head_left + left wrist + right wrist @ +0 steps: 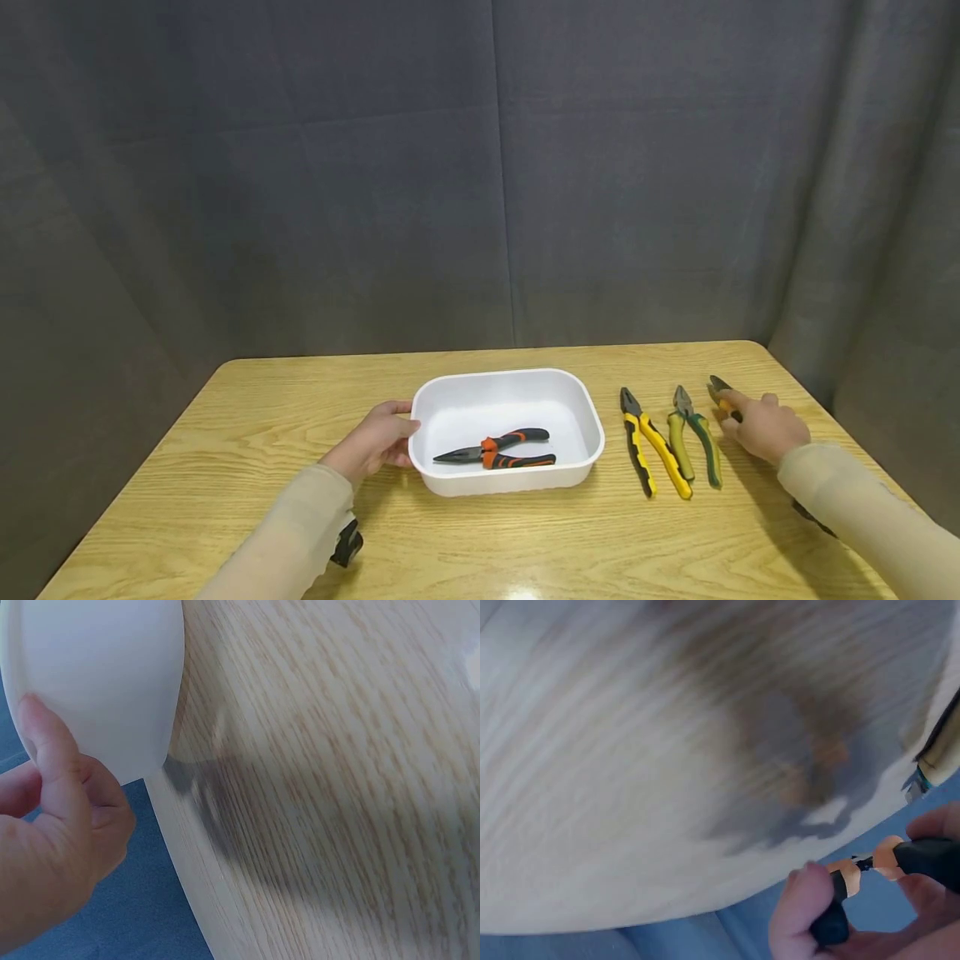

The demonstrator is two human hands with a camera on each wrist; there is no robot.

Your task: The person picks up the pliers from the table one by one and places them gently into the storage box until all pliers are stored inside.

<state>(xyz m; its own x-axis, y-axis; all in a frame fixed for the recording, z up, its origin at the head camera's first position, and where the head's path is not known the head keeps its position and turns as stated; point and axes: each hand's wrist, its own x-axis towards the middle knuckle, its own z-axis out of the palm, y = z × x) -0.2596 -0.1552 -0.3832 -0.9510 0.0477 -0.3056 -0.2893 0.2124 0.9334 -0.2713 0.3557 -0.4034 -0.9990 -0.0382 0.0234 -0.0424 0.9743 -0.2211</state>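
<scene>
The step in hand appears to be taking hold of the outermost pliers. The right hand (768, 427) has thumb and fingers clamped on the handles of the orange-and-black pliers (724, 403), far out toward three o'clock from the white plastic tray (465, 486), their nose pointing to about eleven. At the tray's nine o'clock side, the left hand (382, 435) pinches the rim. Inside, toward six o'clock, lie the red-and-black long-nose pliers (486, 452), tips pointing to nine. Between the tray and the right hand, near three o'clock, rest the yellow-and-black combination pliers (636, 414) and, next outward, the green-handled pliers (678, 442).

The next move would seem to call for a firm hold on both handles, which the right wrist view shows spread apart, and a lift clear of the green-handled pair.

The hand covers most of the held tool in the head view, so whether it touches the wooden table (262, 433) is unclear. The left fingers are partly hidden by the tray. A yellowish handle (943, 754) is cut off at the right wrist view's three o'clock edge; which pliers it belongs to cannot be told.
</scene>
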